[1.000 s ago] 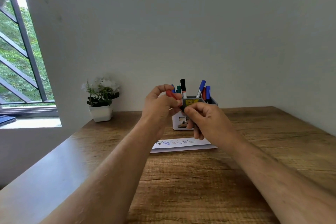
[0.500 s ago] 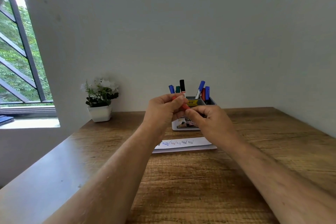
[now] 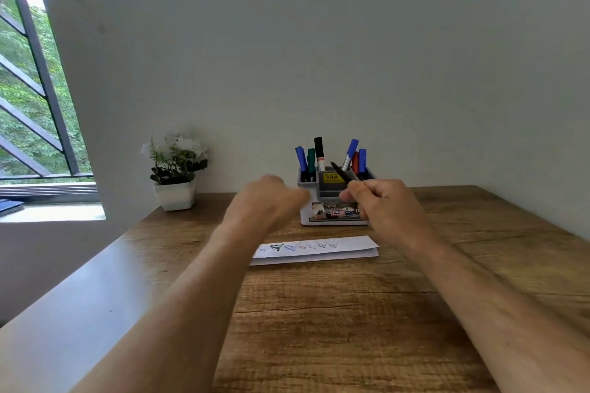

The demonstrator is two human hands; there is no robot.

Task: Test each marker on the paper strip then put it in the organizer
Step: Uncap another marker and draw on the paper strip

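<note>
Mid-frame, right hand [image 3: 383, 207] pinching a dark marker [image 3: 340, 172] before the organizer [image 3: 332, 198]; left hand [image 3: 265, 204] blurred, grip unclear, above paper strip [image 3: 316, 249].

A white-flowered plant in a small white pot [image 3: 175, 194] stood at the far left of the wooden table [image 3: 335, 313], against the pale wall [image 3: 319, 41] — left of it, a barred window [image 3: 28, 89] showed green trees.
</note>
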